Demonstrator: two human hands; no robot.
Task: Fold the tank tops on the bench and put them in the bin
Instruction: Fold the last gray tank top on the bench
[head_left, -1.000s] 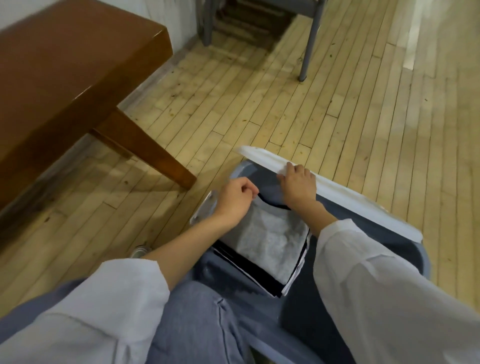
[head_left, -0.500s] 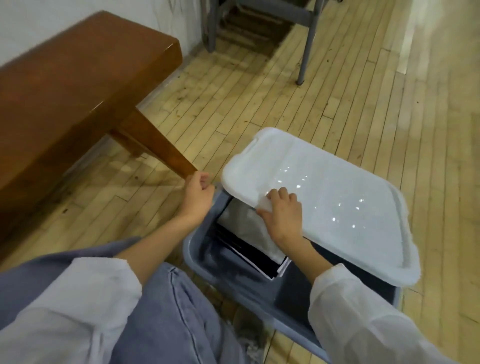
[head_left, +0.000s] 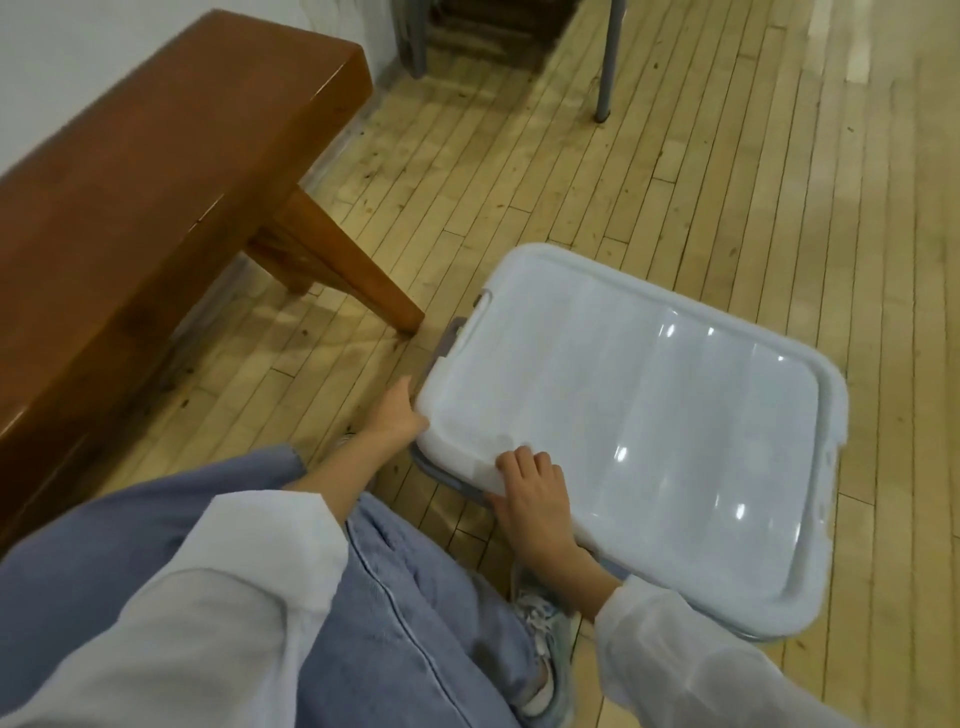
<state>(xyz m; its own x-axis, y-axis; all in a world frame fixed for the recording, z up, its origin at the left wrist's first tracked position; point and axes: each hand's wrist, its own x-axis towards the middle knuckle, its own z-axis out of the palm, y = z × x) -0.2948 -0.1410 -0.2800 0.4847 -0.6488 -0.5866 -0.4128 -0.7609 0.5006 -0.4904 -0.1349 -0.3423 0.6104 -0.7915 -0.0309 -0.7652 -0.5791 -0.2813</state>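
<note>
One head-worn camera looks forward and steeply down, close above the lid (head_left: 623, 415), bench (head_left: 156, 182) at left.

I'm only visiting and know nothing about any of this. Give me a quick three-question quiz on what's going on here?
1. True or false: the lid lies over the bin.
2. The bin stands: A on the bench, B on the floor, C on a chair.
3. What does the right hand grip?
Key: 1 true; 2 B; 3 the lid, at its near edge.
</note>
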